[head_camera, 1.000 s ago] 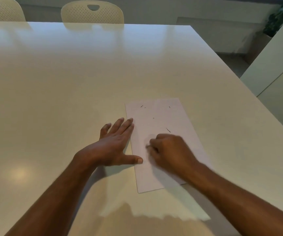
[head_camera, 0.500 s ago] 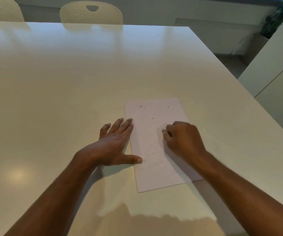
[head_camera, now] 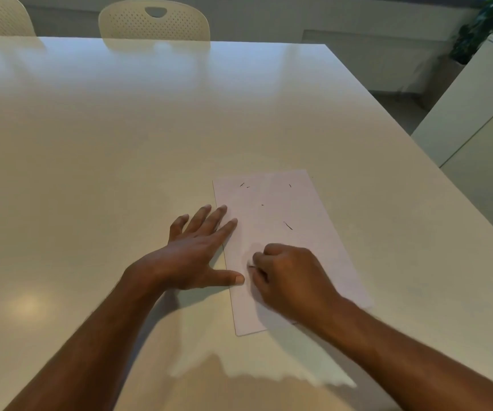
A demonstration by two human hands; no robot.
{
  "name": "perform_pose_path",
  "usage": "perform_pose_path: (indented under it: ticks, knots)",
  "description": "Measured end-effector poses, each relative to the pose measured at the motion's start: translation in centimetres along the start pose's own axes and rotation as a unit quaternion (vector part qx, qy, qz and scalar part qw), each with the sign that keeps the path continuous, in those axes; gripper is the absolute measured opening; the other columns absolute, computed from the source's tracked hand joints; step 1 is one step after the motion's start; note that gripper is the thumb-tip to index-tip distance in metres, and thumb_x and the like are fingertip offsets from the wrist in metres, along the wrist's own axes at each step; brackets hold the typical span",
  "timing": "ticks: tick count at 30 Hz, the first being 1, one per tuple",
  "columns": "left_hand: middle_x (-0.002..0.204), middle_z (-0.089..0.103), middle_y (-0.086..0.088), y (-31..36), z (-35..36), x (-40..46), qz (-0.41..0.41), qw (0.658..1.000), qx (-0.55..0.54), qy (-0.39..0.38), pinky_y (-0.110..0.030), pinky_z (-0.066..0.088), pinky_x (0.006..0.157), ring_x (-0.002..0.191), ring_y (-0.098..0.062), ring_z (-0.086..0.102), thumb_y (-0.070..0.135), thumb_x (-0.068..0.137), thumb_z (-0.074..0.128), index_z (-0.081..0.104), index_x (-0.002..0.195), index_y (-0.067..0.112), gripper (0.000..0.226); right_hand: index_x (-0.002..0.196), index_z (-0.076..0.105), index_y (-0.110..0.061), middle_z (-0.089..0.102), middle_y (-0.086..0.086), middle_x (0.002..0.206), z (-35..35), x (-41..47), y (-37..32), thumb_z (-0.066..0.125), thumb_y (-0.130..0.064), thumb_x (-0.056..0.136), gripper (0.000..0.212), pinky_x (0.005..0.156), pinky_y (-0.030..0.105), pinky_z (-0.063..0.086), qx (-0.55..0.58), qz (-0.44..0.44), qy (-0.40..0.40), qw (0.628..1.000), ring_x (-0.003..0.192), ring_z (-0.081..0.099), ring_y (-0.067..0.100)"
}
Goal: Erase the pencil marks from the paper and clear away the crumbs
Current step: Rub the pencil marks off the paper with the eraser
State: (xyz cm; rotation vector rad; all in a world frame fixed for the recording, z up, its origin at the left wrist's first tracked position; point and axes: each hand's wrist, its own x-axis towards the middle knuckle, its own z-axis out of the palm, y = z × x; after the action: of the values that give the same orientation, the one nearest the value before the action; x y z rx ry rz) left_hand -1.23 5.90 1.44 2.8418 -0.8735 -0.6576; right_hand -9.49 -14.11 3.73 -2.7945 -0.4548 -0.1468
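Observation:
A white sheet of paper (head_camera: 280, 209) lies on the cream table (head_camera: 120, 129). Several short dark crumbs (head_camera: 288, 225) are scattered over its upper half. My left hand (head_camera: 197, 250) lies flat with fingers spread, its fingertips and thumb pressing the paper's left edge. My right hand (head_camera: 292, 277) rests on the lower middle of the sheet with its fingers curled tight. They seem to pinch a small object, probably an eraser, of which only a tiny tip shows at the fingertips. The paper under that hand is hidden.
Two cream perforated chairs (head_camera: 154, 20) stand at the table's far edge. A white cabinet (head_camera: 476, 114) and a potted plant (head_camera: 482, 28) are off to the right. The table's right edge runs diagonally close to the paper.
My right hand slid up the sheet, then came back down and left toward my left thumb. A longer dark crumb it covered half a second ago shows again. The left hand stayed put.

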Motion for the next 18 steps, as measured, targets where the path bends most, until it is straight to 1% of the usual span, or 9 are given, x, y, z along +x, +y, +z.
perform_pose_path:
  ticks: [3, 5, 8, 10, 11, 12, 15, 16, 18]
  knots:
    - [0.158, -0.038, 0.009, -0.1, 0.1, 0.0, 0.002, 1.000, 0.001, 0.003, -0.044, -0.019, 0.119, 0.141, -0.013, -0.041, 0.088, 0.076, 0.040, -0.017, 0.156, 0.036, 0.111, 0.069, 0.070, -0.015, 0.059, 0.001, 0.063, -0.4, 2.0, 4.0, 0.060, -0.028, 0.087, 0.024, 0.051, 0.028, 0.042, -0.047, 0.077, 0.054, 0.994, 0.056, 0.059, 0.027]
    - [0.158, -0.037, 0.009, -0.1, 0.2, 0.0, 0.003, 1.000, -0.001, 0.005, -0.044, -0.019, 0.119, 0.141, -0.013, -0.041, 0.088, 0.076, 0.040, -0.017, 0.156, 0.036, 0.111, 0.070, 0.071, -0.014, 0.058, 0.002, 0.063, -0.9, 2.7, 5.7, 0.060, -0.025, 0.087, 0.023, 0.051, 0.029, 0.041, -0.079, 0.121, 0.072, 0.987, 0.055, 0.058, 0.026]
    - [0.158, -0.038, 0.009, -0.1, 0.1, -0.1, 0.001, 1.000, -0.002, 0.002, -0.044, -0.019, 0.119, 0.141, -0.013, -0.041, 0.087, 0.077, 0.040, -0.017, 0.156, 0.036, 0.110, 0.060, 0.064, -0.014, 0.054, 0.001, 0.057, -0.5, 1.3, 1.9, 0.070, -0.017, 0.076, 0.017, 0.046, 0.026, 0.037, -0.044, 0.056, 0.056, 0.996, 0.047, 0.055, 0.027]
    - [0.157, -0.039, 0.009, 0.0, 0.0, 0.0, 0.000, 1.000, 0.001, 0.000, -0.043, -0.019, 0.118, 0.140, -0.013, -0.042, 0.087, 0.077, 0.040, -0.018, 0.156, 0.036, 0.110, 0.062, 0.063, -0.017, 0.052, -0.002, 0.057, 0.1, -0.2, -0.3, 0.067, -0.021, 0.080, 0.020, 0.045, 0.023, 0.036, -0.016, -0.004, 0.004, 1.000, 0.046, 0.051, 0.022]
    - [0.157, -0.039, 0.009, 0.0, 0.0, 0.0, 0.000, 1.000, 0.001, 0.000, -0.043, -0.019, 0.118, 0.140, -0.013, -0.042, 0.087, 0.077, 0.040, -0.018, 0.155, 0.036, 0.110, 0.064, 0.065, -0.017, 0.053, -0.002, 0.059, 0.1, -0.1, 0.1, 0.063, -0.024, 0.084, 0.022, 0.046, 0.024, 0.038, -0.015, -0.009, -0.007, 1.000, 0.048, 0.053, 0.022]
    - [0.157, -0.039, 0.009, 0.0, 0.0, -0.1, 0.001, 1.000, 0.002, -0.001, -0.043, -0.019, 0.118, 0.141, -0.013, -0.042, 0.087, 0.077, 0.039, -0.018, 0.155, 0.036, 0.110, 0.065, 0.066, -0.017, 0.055, -0.001, 0.061, 0.0, 0.5, 1.2, 0.061, -0.027, 0.086, 0.023, 0.047, 0.026, 0.040, -0.023, 0.010, 0.000, 1.000, 0.051, 0.056, 0.025]
    - [0.157, -0.039, 0.010, 0.0, 0.1, 0.0, 0.000, 1.000, 0.003, 0.002, -0.044, -0.019, 0.119, 0.141, -0.013, -0.041, 0.087, 0.077, 0.039, -0.018, 0.155, 0.036, 0.109, 0.067, 0.068, -0.013, 0.058, 0.004, 0.063, -0.9, 2.6, 5.9, 0.060, -0.024, 0.086, 0.023, 0.051, 0.029, 0.039, -0.081, 0.105, 0.071, 0.989, 0.056, 0.059, 0.031]
    - [0.157, -0.039, 0.010, 0.0, 0.1, -0.1, 0.000, 1.000, 0.003, 0.002, -0.045, -0.019, 0.119, 0.141, -0.013, -0.041, 0.087, 0.077, 0.039, -0.018, 0.155, 0.036, 0.109, 0.066, 0.067, -0.012, 0.057, 0.004, 0.062, -1.1, 2.7, 6.2, 0.061, -0.022, 0.085, 0.023, 0.051, 0.029, 0.039, -0.084, 0.117, 0.077, 0.987, 0.054, 0.058, 0.031]
    - [0.157, -0.039, 0.009, 0.0, 0.0, 0.0, -0.001, 1.000, 0.004, 0.001, -0.045, -0.019, 0.119, 0.141, -0.014, -0.042, 0.087, 0.077, 0.040, -0.018, 0.156, 0.036, 0.110, 0.060, 0.063, -0.013, 0.054, 0.003, 0.059, -0.9, 1.9, 4.1, 0.067, -0.017, 0.079, 0.020, 0.047, 0.028, 0.038, -0.063, 0.078, 0.072, 0.992, 0.049, 0.056, 0.030]
